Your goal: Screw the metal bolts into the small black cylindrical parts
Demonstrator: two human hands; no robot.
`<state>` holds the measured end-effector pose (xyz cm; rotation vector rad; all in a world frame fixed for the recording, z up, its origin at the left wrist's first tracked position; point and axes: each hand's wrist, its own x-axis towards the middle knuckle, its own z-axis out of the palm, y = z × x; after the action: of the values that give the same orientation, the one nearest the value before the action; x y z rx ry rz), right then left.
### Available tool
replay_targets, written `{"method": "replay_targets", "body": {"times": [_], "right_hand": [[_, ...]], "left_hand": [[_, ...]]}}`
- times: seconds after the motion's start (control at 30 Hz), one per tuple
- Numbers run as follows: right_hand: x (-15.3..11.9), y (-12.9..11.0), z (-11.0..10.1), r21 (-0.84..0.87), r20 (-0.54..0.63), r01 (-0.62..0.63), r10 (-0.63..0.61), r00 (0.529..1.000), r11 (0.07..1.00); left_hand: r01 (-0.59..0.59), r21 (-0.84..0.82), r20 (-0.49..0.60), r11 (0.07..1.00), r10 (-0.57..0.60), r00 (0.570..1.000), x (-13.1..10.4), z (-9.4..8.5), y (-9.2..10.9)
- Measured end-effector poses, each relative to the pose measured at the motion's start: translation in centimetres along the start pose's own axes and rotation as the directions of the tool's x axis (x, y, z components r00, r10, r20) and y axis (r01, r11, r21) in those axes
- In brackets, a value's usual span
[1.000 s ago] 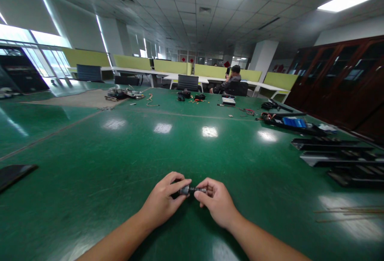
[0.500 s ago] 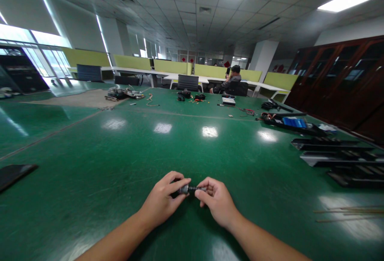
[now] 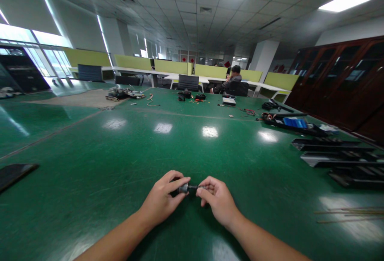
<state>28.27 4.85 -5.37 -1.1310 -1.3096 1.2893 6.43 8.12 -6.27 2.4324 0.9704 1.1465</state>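
Low in the middle of the head view, my left hand [image 3: 163, 197] pinches a small silvery metal cylinder [image 3: 184, 188] between thumb and fingers. It looks like a small motor, lying sideways. From its right end a thin dark shaft [image 3: 193, 187] reaches across the gap between my hands. The fingertips of my right hand [image 3: 219, 201] are closed on the far end of that shaft, and they partly hide it. Both hands are just above the green tabletop [image 3: 126, 165].
Black metal channel pieces [image 3: 342, 159] and thin rods [image 3: 348, 211] lie to the right. Behind them is a black tray [image 3: 282, 123] with blue items. A dark flat slab [image 3: 16, 173] is at the left. Electronic parts [image 3: 190, 96] line the far side; a person [image 3: 235, 79] sits beyond.
My hands have drawn very slightly apart, and the shaft section between them looks thinner and plainer than before. The grip of both hands is otherwise the same.
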Motion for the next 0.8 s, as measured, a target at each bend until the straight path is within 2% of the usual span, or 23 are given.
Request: {"method": "replay_targets", "body": {"times": [0.8], "right_hand": [[0.04,0.17,-0.11,0.076,-0.038,0.003,0.0,0.999,0.997]], "left_hand": [[0.069,-0.005,0.01,0.998,-0.069,0.998,0.03,-0.27,-0.51]]}}
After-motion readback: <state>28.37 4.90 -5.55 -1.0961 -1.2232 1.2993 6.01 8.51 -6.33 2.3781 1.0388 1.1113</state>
